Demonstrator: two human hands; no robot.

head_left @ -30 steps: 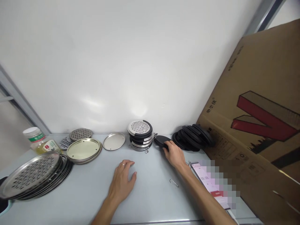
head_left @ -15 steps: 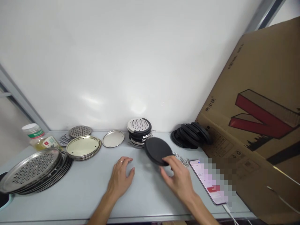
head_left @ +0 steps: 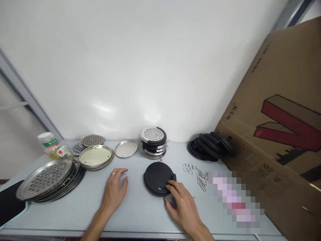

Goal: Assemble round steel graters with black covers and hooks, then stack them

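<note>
A round black plastic disc (head_left: 158,177) with a small hole and a raised rim lies at or just above the middle of the table. My right hand (head_left: 182,201) grips its near right edge, with the fingers on top and the thumb at the near side. My left hand (head_left: 115,187), a ring on one finger, is held apart from the disc on the left, thumb and fingers spread and nothing between them. Behind the disc is a stack of black-rimmed graters (head_left: 153,134) with metal rings. Small metal rings (head_left: 188,167) and wire clips (head_left: 201,180) lie to the right.
Several black discs (head_left: 209,147) are heaped at the back right by a large cardboard box (head_left: 250,134). On the left are large grater plates (head_left: 47,177), shallow metal lids (head_left: 96,155), a single lid (head_left: 126,148) and a jar (head_left: 51,144). A dark phone (head_left: 12,201) sits at the left edge.
My right hand has brought the black disc down and slightly left, turning it so its hole shows. The left hand stays open and apart from it. The view has shifted a little.
</note>
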